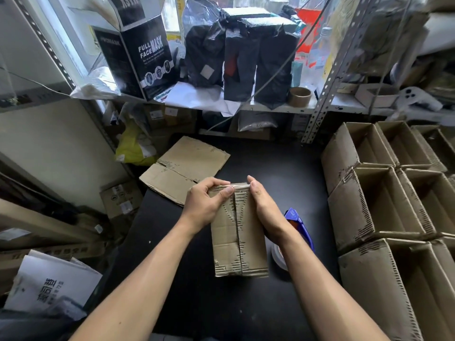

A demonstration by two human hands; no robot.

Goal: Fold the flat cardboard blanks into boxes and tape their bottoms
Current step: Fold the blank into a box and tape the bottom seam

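Box (pixel 237 232) stands mid-table on the black table (pixel 283 173), bottom side up, its two flaps meeting along a seam that runs near to far. Tape shows along the far edge of the box.

Left hand (pixel 205 203) grips the far left corner of the box: fingers curled over the far edge, thumb pressed across the left flap toward the seam. Right hand (pixel 264 207) lies against the right side of the box, fingers straight, thumb tip on the far edge at the seam. The two thumbs nearly meet there.

Tape dispenser (pixel 299 225), blue, lies on the table just right of the box, partly hidden behind the right wrist; a tape roll (pixel 278 257) shows below it.

Flat blanks (pixel 182 166) lie far left of the box, overhanging the table's corner.

Finished boxes (pixel 384 193), open side up, stand stacked in rows at the right edge.

A shelf (pixel 258 107) runs along the far side, holding a black mask carton (pixel 147 57), black bags (pixel 246 57) and a brown tape core (pixel 299 96).
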